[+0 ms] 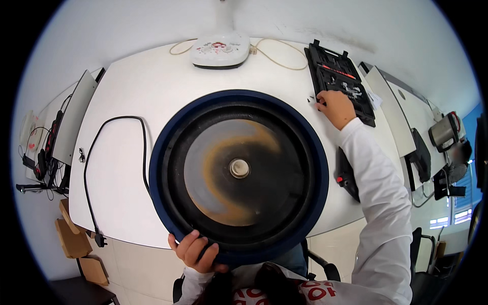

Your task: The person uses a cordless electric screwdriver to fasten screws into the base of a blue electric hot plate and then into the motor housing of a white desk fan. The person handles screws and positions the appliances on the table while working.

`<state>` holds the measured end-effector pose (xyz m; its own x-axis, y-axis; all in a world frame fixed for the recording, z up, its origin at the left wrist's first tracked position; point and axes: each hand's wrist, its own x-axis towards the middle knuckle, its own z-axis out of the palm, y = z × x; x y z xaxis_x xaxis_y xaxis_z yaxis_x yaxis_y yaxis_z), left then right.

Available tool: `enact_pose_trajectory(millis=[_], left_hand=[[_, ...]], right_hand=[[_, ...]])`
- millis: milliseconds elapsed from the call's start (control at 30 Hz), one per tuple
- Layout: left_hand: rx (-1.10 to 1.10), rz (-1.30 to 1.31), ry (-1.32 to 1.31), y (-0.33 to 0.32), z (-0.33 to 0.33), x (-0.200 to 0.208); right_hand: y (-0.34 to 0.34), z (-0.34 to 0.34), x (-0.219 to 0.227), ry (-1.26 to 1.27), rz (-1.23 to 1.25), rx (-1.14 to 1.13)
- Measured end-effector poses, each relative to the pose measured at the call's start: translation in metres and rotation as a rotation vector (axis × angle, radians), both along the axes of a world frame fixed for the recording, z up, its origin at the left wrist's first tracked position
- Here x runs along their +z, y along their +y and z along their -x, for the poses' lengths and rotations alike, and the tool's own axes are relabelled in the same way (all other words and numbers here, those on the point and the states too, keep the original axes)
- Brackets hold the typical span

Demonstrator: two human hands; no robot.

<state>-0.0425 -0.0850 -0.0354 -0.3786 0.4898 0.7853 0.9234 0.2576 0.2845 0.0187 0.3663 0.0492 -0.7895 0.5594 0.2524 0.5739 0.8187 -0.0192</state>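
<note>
A large round dark-blue appliance (162, 203) with a black dished inside lies at the table's near edge. A grey disc (199, 162) with brown staining fills its middle, with a pale round piece (239, 168) at the centre. My left hand (195, 252) is closed on the near-left rim. My right hand (335, 107) reaches to the near-left side of an open black tool case (363, 109), thumb and fingers pinched together; whatever they hold is hidden. Small dark screws (310, 98) lie just left of those fingers. A black power tool (346, 175) with a red button rests beneath my right forearm.
A black cord (118, 118) loops left from the appliance to a plug (100, 240) at the table's front edge. At the back stands a white base with knobs (218, 48) and a pale cable (284, 66). Cardboard boxes (72, 239) sit at lower left.
</note>
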Motion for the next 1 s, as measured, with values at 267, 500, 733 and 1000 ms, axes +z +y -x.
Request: enact_pose_trajectory(millis=[267, 500, 733, 1000], left_hand=[[0.008, 0.021, -0.027, -0.008, -0.004, -0.002], [0.031, -0.149, 0.134, 0.003, 0.003, -0.014], [-0.041, 0.134, 0.148, -0.012, 0.008, 0.015], [-0.013, 0.112, 0.152, -0.016, 0.011, 0.009]], right_hand=[[0.014, 0.026, -0.025, -0.087, -0.135, -0.02], [0.009, 0.028, -0.018, -0.149, -0.145, -0.029], [0.019, 0.028, -0.019, -0.075, 0.016, -0.037], [0.017, 0.035, -0.027, -0.056, -0.103, 0.057]])
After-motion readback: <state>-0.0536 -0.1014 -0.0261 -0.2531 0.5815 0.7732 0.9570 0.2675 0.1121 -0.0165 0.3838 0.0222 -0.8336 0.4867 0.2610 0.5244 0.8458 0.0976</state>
